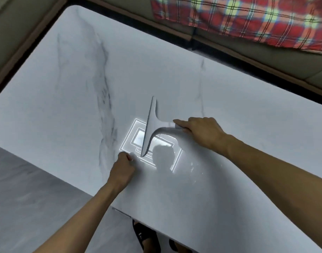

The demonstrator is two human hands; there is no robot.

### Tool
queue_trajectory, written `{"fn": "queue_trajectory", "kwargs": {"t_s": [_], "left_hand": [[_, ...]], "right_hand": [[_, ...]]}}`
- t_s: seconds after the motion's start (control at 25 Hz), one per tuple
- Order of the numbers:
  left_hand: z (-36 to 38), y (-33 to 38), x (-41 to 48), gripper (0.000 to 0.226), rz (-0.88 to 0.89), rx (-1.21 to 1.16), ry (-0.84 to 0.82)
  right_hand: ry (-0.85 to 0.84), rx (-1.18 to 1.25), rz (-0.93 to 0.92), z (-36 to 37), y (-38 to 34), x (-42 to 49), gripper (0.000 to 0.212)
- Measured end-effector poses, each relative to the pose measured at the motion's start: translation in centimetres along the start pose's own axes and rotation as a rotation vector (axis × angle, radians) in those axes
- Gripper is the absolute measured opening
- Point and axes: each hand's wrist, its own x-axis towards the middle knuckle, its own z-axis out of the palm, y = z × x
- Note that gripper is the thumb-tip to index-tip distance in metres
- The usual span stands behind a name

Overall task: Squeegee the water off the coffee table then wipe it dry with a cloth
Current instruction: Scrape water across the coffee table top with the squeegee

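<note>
A white marble coffee table (65,99) fills most of the view. My right hand (202,133) grips the handle of a pale grey squeegee (151,125), whose long blade lies on the tabletop and runs from far to near. My left hand (122,168) rests on the table near the front edge with curled fingers, just left of the blade's near end; something small and white seems pinched in it, too blurred to name. Faint water streaks (193,167) glint on the surface right of the blade. No cloth is visible.
A sofa (266,57) with a red plaid blanket (247,17) runs along the far side of the table. Grey floor (29,198) lies at the lower left. A ceiling light's reflection (134,141) shines on the tabletop. My feet in dark sandals (147,238) show under the near edge.
</note>
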Motion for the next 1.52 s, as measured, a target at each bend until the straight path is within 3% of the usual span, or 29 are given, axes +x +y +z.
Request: {"fn": "queue_trajectory", "kwargs": {"t_s": [0.08,0.24,0.44,0.56,0.64,0.8,0.92,1.12,1.24,1.52], "left_hand": [[1.8,2.0,-0.1,0.012,0.081,0.05,-0.049],[7.1,6.5,-0.8,0.021,0.207,0.187,-0.172],[10.1,8.2,-0.8,0.014,0.178,0.399,-0.31],[10.2,8.2,-0.9,0.018,0.196,0.418,-0.261],[10.0,8.0,-1.5,0.012,0.196,0.313,-0.148],[8.0,5.6,-2.9,0.004,0.132,-0.049,0.156],[6.3,2.4,-4.0,0.014,0.043,-0.07,0.276],[7.5,-1.3,-6.6,0.026,-0.072,0.126,0.072],[9.5,-2.0,-7.6,0.026,0.02,0.196,-0.007],[11.8,-1.7,-9.4,0.016,0.142,0.276,-0.152]], "right_hand": [[0.032,0.03,0.138,0.6,4.1,-3.8,0.033],[0.07,0.105,0.377,3.2,10.1,-13.4,0.04],[0.08,-0.002,0.545,5.2,12.0,-23.1,0.037],[0.132,-0.096,0.549,4.1,11.2,-24.5,0.031],[0.135,-0.028,0.485,3.3,9.3,-22.4,0.035],[0.147,0.104,0.177,4.2,2.4,-15.3,0.045],[0.124,0.095,0.012,6.5,-3.1,-12.7,0.04],[0.14,0.024,0.023,9.1,-3.3,-14.8,0.044],[0.105,-0.013,0.132,9.8,0.4,-19.3,0.051],[0.057,-0.104,0.445,10.3,5.6,-30.9,0.042]]}}
